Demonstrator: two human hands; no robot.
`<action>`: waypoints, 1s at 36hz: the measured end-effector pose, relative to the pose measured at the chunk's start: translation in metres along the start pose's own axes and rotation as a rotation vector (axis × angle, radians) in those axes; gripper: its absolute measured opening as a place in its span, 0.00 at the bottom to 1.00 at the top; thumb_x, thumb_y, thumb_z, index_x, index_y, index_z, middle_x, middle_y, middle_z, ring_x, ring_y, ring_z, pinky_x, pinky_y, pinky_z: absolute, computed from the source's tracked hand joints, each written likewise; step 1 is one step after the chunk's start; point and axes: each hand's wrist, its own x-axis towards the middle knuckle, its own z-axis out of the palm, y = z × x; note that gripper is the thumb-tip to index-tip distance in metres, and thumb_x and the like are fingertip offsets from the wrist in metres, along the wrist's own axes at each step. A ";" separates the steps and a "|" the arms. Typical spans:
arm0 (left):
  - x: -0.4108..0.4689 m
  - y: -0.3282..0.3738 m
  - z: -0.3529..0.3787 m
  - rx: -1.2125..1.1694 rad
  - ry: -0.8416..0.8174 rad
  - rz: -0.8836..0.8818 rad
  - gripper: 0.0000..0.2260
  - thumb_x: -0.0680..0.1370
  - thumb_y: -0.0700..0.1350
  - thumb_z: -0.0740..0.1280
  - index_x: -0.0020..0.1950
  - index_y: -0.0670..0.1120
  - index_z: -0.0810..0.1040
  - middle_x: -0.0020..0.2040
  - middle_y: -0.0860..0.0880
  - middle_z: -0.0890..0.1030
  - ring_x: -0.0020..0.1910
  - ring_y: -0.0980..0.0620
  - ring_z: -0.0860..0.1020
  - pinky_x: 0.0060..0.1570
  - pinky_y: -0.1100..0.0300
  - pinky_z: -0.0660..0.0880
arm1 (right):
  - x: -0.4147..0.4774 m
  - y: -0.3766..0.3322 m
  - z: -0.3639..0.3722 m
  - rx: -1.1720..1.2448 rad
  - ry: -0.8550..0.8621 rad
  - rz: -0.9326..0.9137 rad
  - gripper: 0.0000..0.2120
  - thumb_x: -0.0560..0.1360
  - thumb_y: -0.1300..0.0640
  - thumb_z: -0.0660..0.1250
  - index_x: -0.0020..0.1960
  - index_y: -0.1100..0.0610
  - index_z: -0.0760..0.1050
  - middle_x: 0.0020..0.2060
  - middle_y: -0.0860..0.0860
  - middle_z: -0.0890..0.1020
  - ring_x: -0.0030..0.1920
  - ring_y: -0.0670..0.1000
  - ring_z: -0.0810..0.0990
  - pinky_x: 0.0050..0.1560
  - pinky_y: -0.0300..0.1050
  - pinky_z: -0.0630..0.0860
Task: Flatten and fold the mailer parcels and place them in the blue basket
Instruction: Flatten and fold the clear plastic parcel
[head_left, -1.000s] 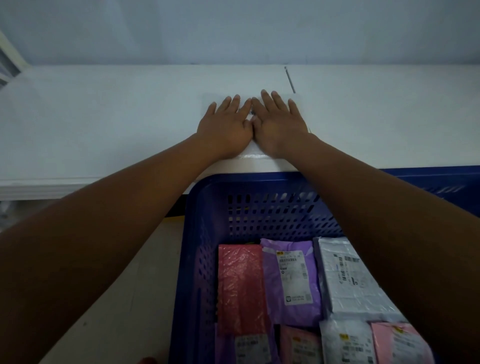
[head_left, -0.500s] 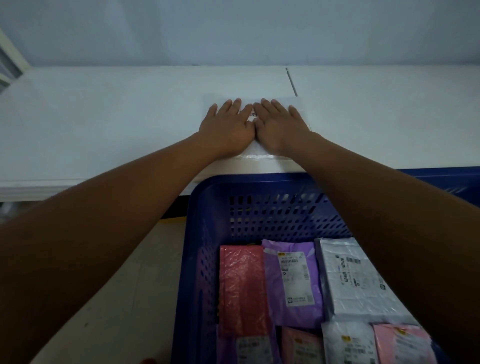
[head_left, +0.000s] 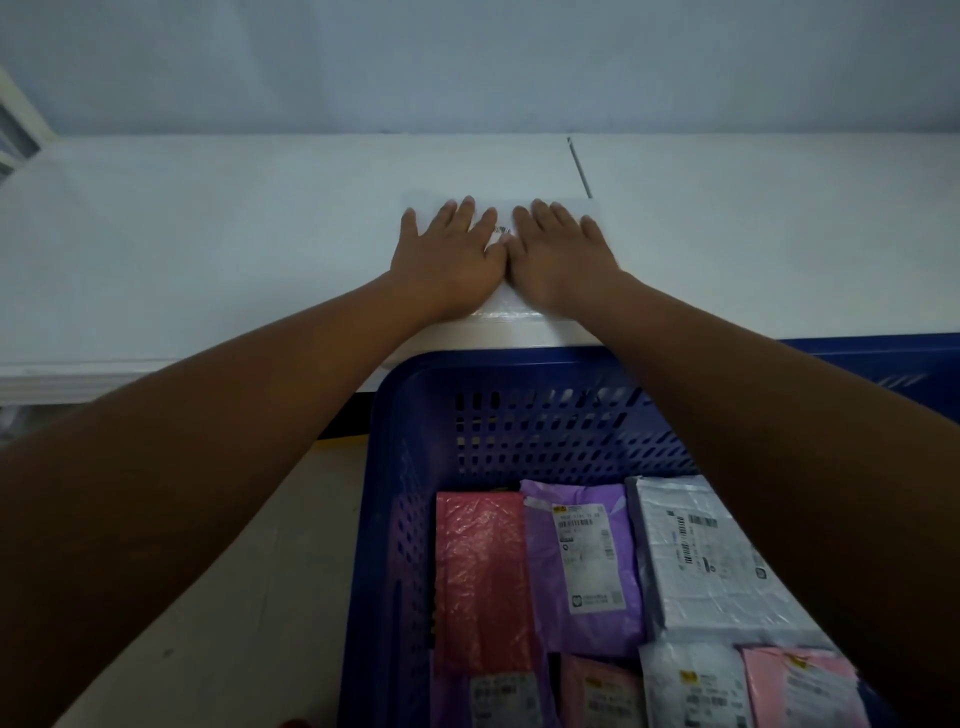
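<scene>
A white mailer parcel (head_left: 501, 309) lies flat on the white table (head_left: 208, 249), near its front edge. My left hand (head_left: 449, 260) and my right hand (head_left: 558, 257) press down on it side by side, palms flat, fingers straight and slightly spread. A strip of barcode label shows between the two hands. Most of the parcel is hidden under my hands. The blue basket (head_left: 415, 405) stands below the table edge, right in front of me, under my forearms.
Inside the basket lie several folded mailers: a red one (head_left: 480, 577), a purple one (head_left: 582, 561), a grey-white one (head_left: 701, 551) and pink ones lower down. A thin dark seam (head_left: 579, 166) runs across the table behind my right hand. The wall rises behind the table.
Both hands have slid back toward me over the parcel and their fingers have spread a little wider. The parcel stays in place on the table.
</scene>
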 end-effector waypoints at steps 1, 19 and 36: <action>0.000 0.000 0.000 0.008 -0.001 0.007 0.27 0.83 0.57 0.40 0.82 0.51 0.46 0.82 0.48 0.46 0.81 0.49 0.45 0.76 0.38 0.41 | 0.001 0.000 0.000 -0.003 -0.013 -0.001 0.29 0.83 0.43 0.42 0.80 0.55 0.50 0.80 0.55 0.53 0.80 0.55 0.49 0.77 0.61 0.49; 0.005 -0.033 -0.048 -0.599 -0.416 0.051 0.27 0.79 0.40 0.60 0.78 0.54 0.64 0.80 0.56 0.51 0.79 0.54 0.50 0.74 0.58 0.51 | 0.007 0.005 -0.023 0.259 -0.189 0.055 0.26 0.74 0.54 0.60 0.72 0.56 0.64 0.77 0.56 0.59 0.78 0.56 0.54 0.74 0.60 0.51; -0.011 -0.035 -0.043 -0.023 -0.055 0.092 0.37 0.69 0.75 0.63 0.71 0.54 0.69 0.62 0.44 0.71 0.57 0.46 0.72 0.57 0.52 0.71 | -0.003 -0.029 -0.027 0.128 -0.047 0.173 0.28 0.77 0.45 0.57 0.74 0.54 0.64 0.70 0.58 0.67 0.71 0.60 0.64 0.68 0.58 0.61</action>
